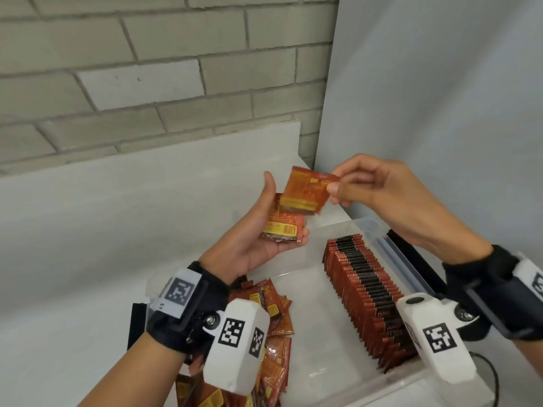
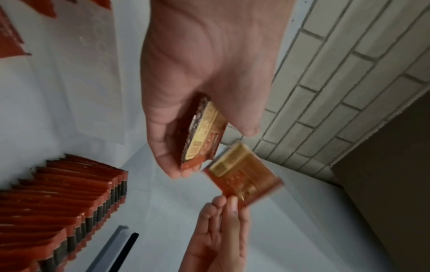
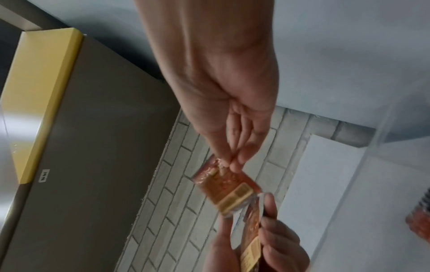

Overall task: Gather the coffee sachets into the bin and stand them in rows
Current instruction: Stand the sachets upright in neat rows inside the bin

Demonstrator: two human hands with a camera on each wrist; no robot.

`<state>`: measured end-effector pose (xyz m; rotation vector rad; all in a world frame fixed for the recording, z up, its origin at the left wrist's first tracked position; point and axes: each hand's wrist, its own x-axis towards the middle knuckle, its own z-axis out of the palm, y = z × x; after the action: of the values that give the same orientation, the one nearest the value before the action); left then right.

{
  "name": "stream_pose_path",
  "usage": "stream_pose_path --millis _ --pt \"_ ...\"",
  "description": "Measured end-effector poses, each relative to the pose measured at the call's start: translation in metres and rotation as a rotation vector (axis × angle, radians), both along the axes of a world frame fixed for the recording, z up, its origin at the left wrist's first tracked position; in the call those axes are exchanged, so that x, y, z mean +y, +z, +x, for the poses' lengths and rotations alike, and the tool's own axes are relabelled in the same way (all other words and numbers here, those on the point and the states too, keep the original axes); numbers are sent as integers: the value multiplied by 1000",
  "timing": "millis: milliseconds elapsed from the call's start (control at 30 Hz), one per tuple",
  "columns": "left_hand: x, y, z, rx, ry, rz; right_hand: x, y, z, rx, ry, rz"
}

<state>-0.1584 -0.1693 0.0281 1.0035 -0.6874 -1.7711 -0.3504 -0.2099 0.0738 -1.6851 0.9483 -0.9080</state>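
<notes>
Only the head view shows loose sachets (image 1: 273, 324); right hand (image 1: 379, 195) pinches one sachet (image 1: 305, 190), left hand (image 1: 258, 230) grips a stack (image 1: 283, 227).

sachets (image 1: 305, 190): glossy foil | bin (image 1: 370, 223): clear smooth plastic | wall (image 1: 147, 54): matt brick

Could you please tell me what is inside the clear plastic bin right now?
The clear plastic bin holds one long row of red-and-black sachets standing upright. The right wrist camera covers the row's near end.

I see one red-and-yellow sachet (image 1: 307, 189) raised, tilted, above a small stack (image 1: 283, 227) of the same. A row (image 1: 365, 301) stands upright in the clear bin (image 1: 308, 359), right side; loose sachets (image 1: 276, 315) lie at left.
</notes>
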Motion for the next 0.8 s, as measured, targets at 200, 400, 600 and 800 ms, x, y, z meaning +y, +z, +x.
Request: stream_pose_path --millis 200,400,600,800 --pt "2 6 -1 98 10 30 7 6 -9 60 146 -104" --pt "0 1 3 64 98 -114 5 3 -9 54 86 -17" --pt "-3 0 4 87 193 -206 11 2 4 -35 73 267" --pt "-7 -3 8 133 292 -173 -1 14 2 143 64 155"
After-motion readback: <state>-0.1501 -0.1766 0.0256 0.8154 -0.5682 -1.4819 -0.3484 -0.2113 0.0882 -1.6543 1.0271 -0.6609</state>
